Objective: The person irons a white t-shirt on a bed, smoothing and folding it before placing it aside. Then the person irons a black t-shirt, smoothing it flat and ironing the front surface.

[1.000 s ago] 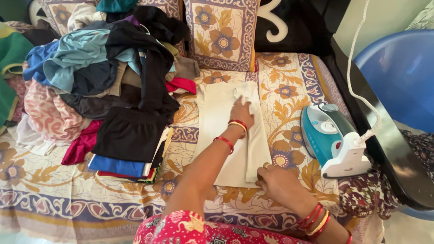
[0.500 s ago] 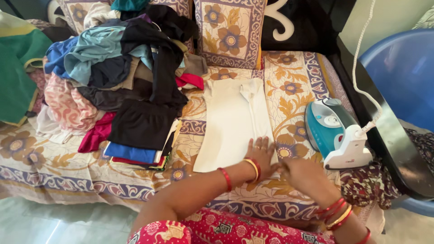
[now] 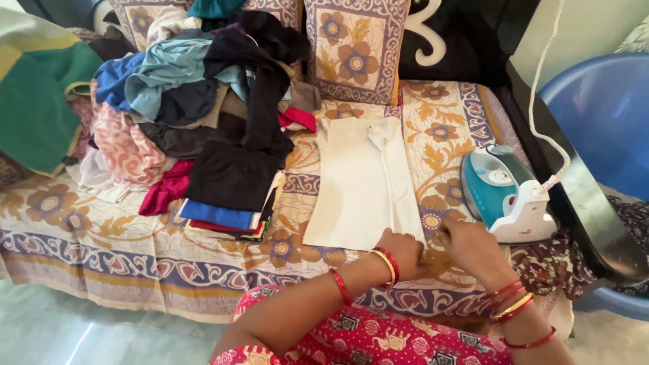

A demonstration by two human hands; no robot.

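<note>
Both hands, left (image 3: 403,251) and right (image 3: 471,247), pinch the near hem of the white garment (image 3: 362,182). The iron (image 3: 506,192) stands at 3 o'clock of it, folded clothes (image 3: 230,196) at 9.

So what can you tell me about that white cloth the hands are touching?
The white cloth is a plain cream-white garment that looks like thin cotton. It lies flat on the flower-patterned bedsheet, folded lengthwise, with its right side turned over as a narrow strip and a small flap near the top. The left hand and right hand both sit at its near edge, by the bottom right corner.
</note>
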